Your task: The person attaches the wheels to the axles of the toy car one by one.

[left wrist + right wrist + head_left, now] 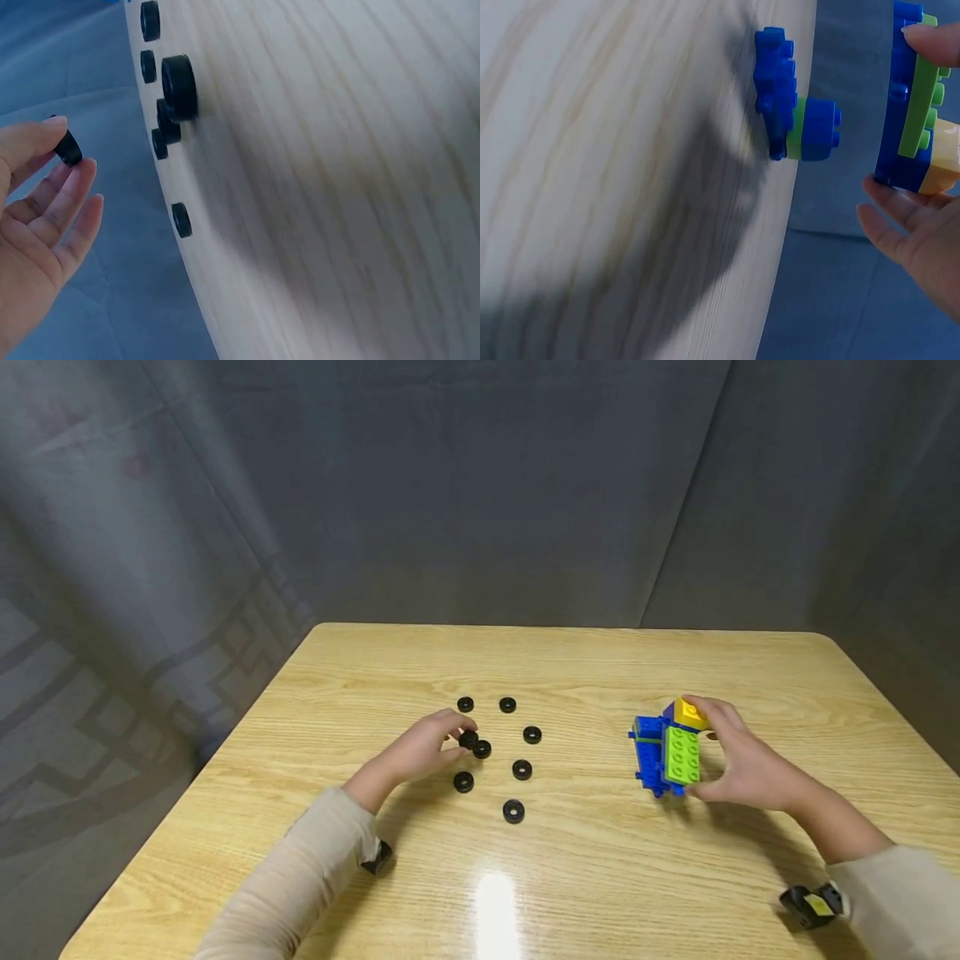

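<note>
My left hand (422, 748) pinches a small black toy wheel (69, 148) between thumb and fingertips, raised off the table in the left wrist view. Close beside it in the head view lies another black wheel (482, 749). Over on the right, my right hand (742, 767) grips a toy-brick vehicle (909, 112) by its ends, thumb on one and fingers on the other. This vehicle has a blue base, a lime-green studded plate (682, 757) and a yellow brick (689, 714). A second blue brick vehicle (776, 90) with a thin green layer stands on the table, partly overlapped by the held one.
Several more black wheels lie scattered mid-table, among them one at the front (513, 811) and one at the back (507, 704). The wooden table (600, 877) has a far edge before a grey curtain (487, 510).
</note>
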Demonstrator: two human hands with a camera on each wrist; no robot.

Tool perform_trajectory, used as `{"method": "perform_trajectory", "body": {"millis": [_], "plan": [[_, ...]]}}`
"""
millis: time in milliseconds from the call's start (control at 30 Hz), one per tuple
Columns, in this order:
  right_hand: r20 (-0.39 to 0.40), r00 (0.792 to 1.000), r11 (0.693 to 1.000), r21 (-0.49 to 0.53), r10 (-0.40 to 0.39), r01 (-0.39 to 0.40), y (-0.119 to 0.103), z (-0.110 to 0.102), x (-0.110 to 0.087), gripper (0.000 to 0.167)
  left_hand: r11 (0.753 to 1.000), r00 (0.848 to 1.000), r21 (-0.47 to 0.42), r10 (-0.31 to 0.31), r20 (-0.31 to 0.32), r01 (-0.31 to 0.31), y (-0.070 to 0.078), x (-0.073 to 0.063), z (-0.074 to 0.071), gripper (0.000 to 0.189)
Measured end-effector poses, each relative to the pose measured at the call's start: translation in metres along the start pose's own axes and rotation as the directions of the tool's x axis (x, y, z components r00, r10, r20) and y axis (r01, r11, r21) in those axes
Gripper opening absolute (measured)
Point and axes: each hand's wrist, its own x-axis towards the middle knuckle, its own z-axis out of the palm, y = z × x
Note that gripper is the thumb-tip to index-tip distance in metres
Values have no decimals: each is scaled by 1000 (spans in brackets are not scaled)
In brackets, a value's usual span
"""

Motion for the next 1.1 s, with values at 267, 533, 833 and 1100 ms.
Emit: {"method": "perform_trajectory", "body": {"millis": [267, 533, 833, 1100], "plan": [[-12, 1000, 1000, 9, -12, 12, -7, 7, 3, 111, 999, 1000, -16, 29, 3, -29, 12, 1, 3, 31], [-33, 998, 999, 8, -49, 50, -15, 10, 6, 110, 998, 999, -21, 52, 7, -52, 22, 3, 6, 33], [-21, 999, 999, 39, -32, 33, -26, 14, 8, 111, 995, 996, -53, 89, -3, -89, 32, 6, 10, 33], [0, 1000, 995, 95, -31, 31, -35, 17, 13, 110, 984, 994, -141, 113, -1, -112, 41, 9, 12, 32]]}}
